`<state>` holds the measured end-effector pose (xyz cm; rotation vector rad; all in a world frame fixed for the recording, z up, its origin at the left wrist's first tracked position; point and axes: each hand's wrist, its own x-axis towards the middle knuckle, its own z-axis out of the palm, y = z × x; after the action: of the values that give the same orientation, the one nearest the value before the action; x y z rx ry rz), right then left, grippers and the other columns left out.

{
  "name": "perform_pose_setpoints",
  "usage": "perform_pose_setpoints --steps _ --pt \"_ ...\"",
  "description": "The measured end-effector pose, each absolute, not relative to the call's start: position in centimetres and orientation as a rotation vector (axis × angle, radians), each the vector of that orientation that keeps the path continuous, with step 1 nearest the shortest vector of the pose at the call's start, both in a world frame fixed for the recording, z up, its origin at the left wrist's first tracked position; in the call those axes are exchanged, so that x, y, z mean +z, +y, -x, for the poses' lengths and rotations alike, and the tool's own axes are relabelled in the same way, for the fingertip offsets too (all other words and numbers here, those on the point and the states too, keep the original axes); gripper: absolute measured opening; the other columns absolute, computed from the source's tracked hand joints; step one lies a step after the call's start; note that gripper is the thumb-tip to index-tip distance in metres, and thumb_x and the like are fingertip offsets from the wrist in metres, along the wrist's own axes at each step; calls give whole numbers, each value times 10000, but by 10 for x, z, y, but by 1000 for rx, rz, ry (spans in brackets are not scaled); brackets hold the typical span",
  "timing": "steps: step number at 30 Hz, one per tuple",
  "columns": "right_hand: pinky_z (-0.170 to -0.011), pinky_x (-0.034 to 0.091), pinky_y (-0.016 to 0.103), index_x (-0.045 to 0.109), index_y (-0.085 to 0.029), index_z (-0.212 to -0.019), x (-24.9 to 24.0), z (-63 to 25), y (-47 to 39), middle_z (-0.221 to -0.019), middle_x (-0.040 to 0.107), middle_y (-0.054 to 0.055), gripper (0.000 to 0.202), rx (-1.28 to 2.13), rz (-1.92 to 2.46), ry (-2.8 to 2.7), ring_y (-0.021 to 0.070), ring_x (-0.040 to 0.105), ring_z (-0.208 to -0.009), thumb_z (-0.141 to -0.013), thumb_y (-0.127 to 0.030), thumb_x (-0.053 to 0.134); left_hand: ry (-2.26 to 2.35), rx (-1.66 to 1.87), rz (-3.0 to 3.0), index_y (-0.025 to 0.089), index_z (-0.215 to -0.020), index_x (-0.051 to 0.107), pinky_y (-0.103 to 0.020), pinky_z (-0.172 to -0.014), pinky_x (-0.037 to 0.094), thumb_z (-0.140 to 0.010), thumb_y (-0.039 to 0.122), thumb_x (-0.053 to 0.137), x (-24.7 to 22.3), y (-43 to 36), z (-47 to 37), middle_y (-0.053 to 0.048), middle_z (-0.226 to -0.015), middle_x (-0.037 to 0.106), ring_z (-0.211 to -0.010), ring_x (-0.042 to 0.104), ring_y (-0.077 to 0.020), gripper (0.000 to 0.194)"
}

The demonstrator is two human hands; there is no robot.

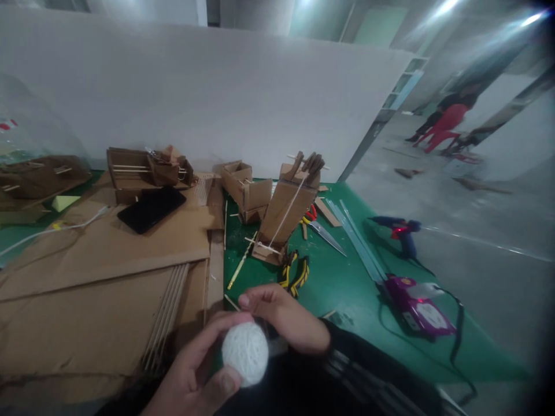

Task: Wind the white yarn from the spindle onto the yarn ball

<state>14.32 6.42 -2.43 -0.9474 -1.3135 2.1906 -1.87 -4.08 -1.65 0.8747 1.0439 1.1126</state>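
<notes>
My left hand [195, 370] is closed round a ball of white string [245, 353], thumb on its near side and fingers on its far side. Just beyond the ball, my right hand [286, 315] has its fingers curled in a pinch; whatever is between them is too small or hidden to name. Ahead of both hands stands a cardboard model [284, 214] with a white string stretched along its length and thin sticks through its ends. Pliers with yellow and black handles [299, 274] lie between the model and my right hand.
Cardboard sheets [108, 312] cover the left side, bearing a black phone [151, 209] and a cardboard box [130, 167]. Scissors [327, 234], clear glue sticks [358, 242], a blue glue gun [403, 231] and a purple corded device [418, 306] lie rightward. A white panel [195, 92] rises behind.
</notes>
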Motion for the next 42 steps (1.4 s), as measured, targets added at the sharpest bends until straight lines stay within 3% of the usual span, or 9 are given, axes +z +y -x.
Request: perform_pose_setpoints --steps 3,7,13,17,25,29,32,35,42 --pt "-411 217 194 527 -151 -588 -12 -146 74 -472 417 -73 420 2016 1052 -1746 58 324 -436 -861 -450 637 1031 1012 -933 299 -1187 689 -323 -1007 422 -775 496 720 -20 -42 20 -62 -1259 668 -1189 583 -291 457" --pt "-447 236 208 506 -159 -585 -2 -145 79 -512 377 -68 410 1706 1100 -2232 73 311 -502 -905 -411 552 952 951 -864 308 -1192 650 -317 -889 479 -744 464 761 -33 -44 16 -63 -1177 682 -1069 630 -261 486" --pt "-464 201 222 394 -176 -579 9 -145 75 -541 307 -66 430 1371 1190 -2288 82 297 -532 -949 -382 469 1141 1049 -1089 248 -1089 657 -349 -962 448 -765 340 737 -40 -39 11 -80 -1184 607 -1156 578 -288 347" --pt "-496 233 221 405 -178 -626 27 -150 58 -571 379 -60 393 1244 1096 -2279 82 341 -545 -979 -348 441 1242 1014 -1026 222 -1120 603 -362 -963 458 -831 338 665 -38 -34 11 -91 -1133 681 -1095 623 -271 317" --pt "-548 287 229 494 -171 -651 5 -149 7 -611 466 -39 311 1357 974 -2184 91 398 -559 -939 -286 503 1288 1289 -919 217 -1199 569 -248 -865 527 -857 426 653 -36 -23 19 -92 -1194 690 -1044 667 -218 410" --pt "-547 332 214 606 -148 -751 -12 -153 31 -617 489 -28 317 1737 981 -2072 102 437 -578 -947 -367 486 1169 1373 -802 230 -1170 625 -222 -808 534 -811 442 704 -28 -28 16 -78 -1140 726 -975 693 -216 425" --pt "-535 344 206 569 -141 -694 -15 -156 60 -606 472 -36 372 1970 969 -1989 94 421 -564 -876 -465 579 1136 1310 -764 228 -1117 673 -223 -797 528 -745 464 760 -22 -34 13 -80 -1105 741 -982 691 -236 449" --pt "-524 335 199 552 -145 -664 -11 -156 81 -596 474 -41 374 1965 1024 -1960 89 404 -555 -850 -465 605 1151 1188 -821 238 -1107 681 -241 -851 505 -729 472 768 -23 -38 11 -69 -1099 731 -1022 667 -240 453" --pt "-490 275 197 522 -153 -663 15 -152 77 -577 415 -60 297 1709 1116 -2012 79 345 -535 -925 -293 505 1261 1060 -958 230 -1158 593 -282 -905 479 -811 435 693 -37 -37 11 -72 -1135 698 -1071 639 -242 414"
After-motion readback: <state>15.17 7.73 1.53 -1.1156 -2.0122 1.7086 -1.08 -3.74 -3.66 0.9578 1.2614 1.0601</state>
